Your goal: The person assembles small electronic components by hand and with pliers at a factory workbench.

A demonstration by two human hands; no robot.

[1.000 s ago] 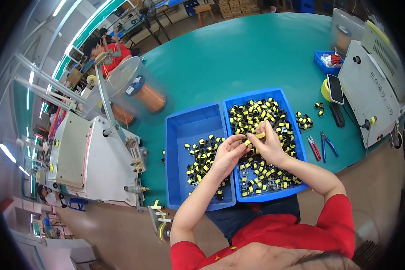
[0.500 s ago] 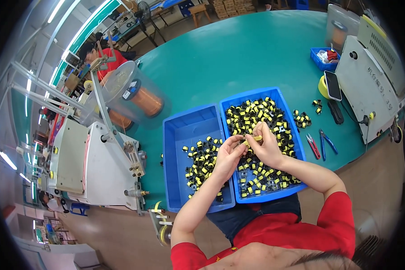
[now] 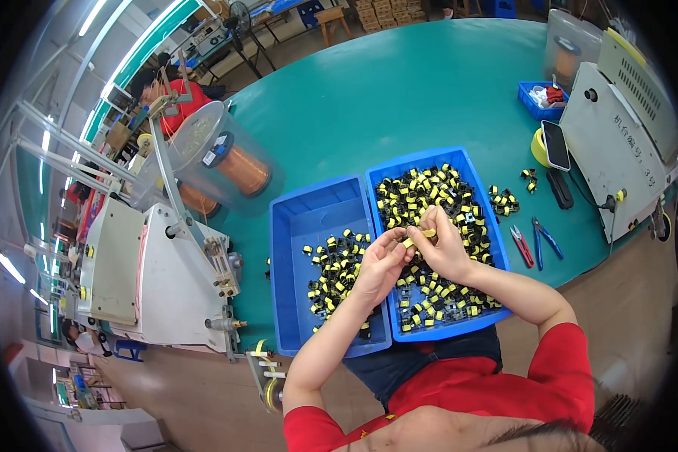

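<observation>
My left hand (image 3: 380, 267) and my right hand (image 3: 444, 248) meet above the right blue tray (image 3: 497, 245), fingertips pinched close together. Between the left fingertips is a small yellow-taped coil (image 3: 408, 242), largely covered by the fingers. A bit of yellow (image 3: 429, 233) shows at the right fingertips; whether it belongs to that coil or is a separate piece, I cannot tell. Beneath the hands, many black coils with yellow tape (image 3: 422, 181) fill the right tray. The left blue tray (image 3: 301, 207) holds a looser heap of the same coils (image 3: 337, 264) toward its right side.
Red-handled snips (image 3: 521, 247), blue-handled pliers (image 3: 548, 237) and a few loose coils (image 3: 504, 200) lie right of the trays. Beyond are a phone (image 3: 555, 145) and a grey machine (image 3: 618, 143). Another machine (image 3: 177, 279) and copper wire spools (image 3: 242, 167) stand left; a co-worker (image 3: 184, 105) sits farther off.
Both hands stay over the right tray with only slight finger movement around the small coil. The whole view has shifted a little; the trays and tools keep their places.
</observation>
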